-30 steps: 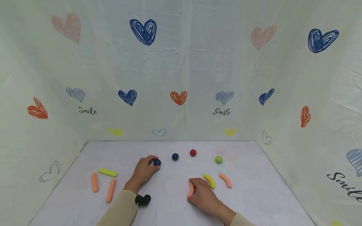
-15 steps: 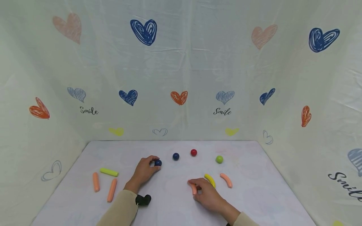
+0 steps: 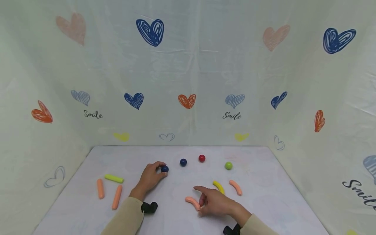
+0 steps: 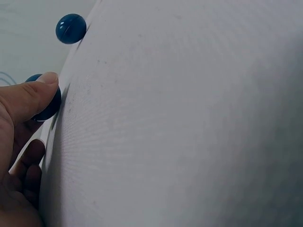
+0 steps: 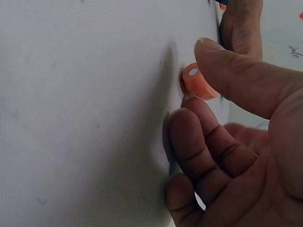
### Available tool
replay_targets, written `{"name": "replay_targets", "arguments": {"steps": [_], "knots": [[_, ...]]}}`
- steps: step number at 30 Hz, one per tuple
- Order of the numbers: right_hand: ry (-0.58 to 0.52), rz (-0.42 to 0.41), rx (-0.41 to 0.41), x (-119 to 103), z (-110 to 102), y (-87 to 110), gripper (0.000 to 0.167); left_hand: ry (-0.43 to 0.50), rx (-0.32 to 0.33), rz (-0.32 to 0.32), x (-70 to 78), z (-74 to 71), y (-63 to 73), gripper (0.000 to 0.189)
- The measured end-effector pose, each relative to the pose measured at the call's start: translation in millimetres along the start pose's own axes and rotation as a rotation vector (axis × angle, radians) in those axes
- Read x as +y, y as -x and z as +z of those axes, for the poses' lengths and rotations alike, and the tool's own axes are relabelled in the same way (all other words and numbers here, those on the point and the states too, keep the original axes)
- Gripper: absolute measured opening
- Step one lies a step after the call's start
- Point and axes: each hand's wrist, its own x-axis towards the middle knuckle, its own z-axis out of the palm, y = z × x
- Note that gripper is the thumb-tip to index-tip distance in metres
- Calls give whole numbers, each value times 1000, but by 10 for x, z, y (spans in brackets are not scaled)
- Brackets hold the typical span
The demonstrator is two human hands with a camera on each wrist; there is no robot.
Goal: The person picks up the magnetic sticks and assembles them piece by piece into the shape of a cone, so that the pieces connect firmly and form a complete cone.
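My left hand (image 3: 149, 178) pinches a dark blue ball (image 3: 165, 169) between thumb and fingers on the table. In the left wrist view the thumb covers part of this blue ball (image 4: 53, 108). My right hand (image 3: 217, 203) is just right of a curved peach rod (image 3: 191, 201) lying on the table, its index finger stretched out above it. The right wrist view shows the curved rod (image 5: 201, 86) with a small silvery disc in its end, beyond the parted thumb and fingers. The hand hides the rod's near end; whether the thumb touches it, I cannot tell.
Behind stand another blue ball (image 3: 183, 162), a red ball (image 3: 201, 158) and a green ball (image 3: 228, 165). Right lie a curved yellow rod (image 3: 218, 186) and another curved peach rod (image 3: 236, 188). Left lie a straight yellow-green rod (image 3: 114, 178) and two straight peach rods (image 3: 116, 197).
My right hand has turned the curved peach rod and let it go; it now lies slanted on the table. The fingers have spread apart. My left hand keeps its pinch on the blue ball.
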Motion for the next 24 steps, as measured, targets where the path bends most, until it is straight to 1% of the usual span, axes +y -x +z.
{"name": "replay_targets", "arguments": {"steps": [4, 6, 8, 11, 13, 14, 17, 19, 21, 24], "knots": [[55, -34, -58, -38, 4, -22, 78, -4, 1, -1, -1, -11, 3, 41], [133, -63, -54, -64, 38, -55, 71, -5, 3, -3, -8, -15, 4, 41], [210, -97, -29, -87, 88, -101, 59, -7, 5, 1, -21, -15, 4, 42], [307, -128, 45, -118, 158, -164, 38, 0, 1, 5, -37, -18, 6, 41], [332, -105, 104, -123, 198, -191, 29, 10, -10, 12, -45, -24, 12, 40], [337, -80, 136, -123, 209, -198, 28, 15, -18, 18, -46, -30, 19, 39], [320, 10, 225, -106, 228, -207, 30, 35, -40, 44, -50, -45, 49, 37], [288, 65, 261, -85, 221, -206, 36, 42, -56, 62, -42, -55, 69, 37], [239, 104, 266, -71, 198, -196, 43, 43, -71, 76, -36, -58, 82, 39], [172, 122, 227, -48, 152, -166, 58, 41, -84, 86, -24, -51, 89, 41]]}}
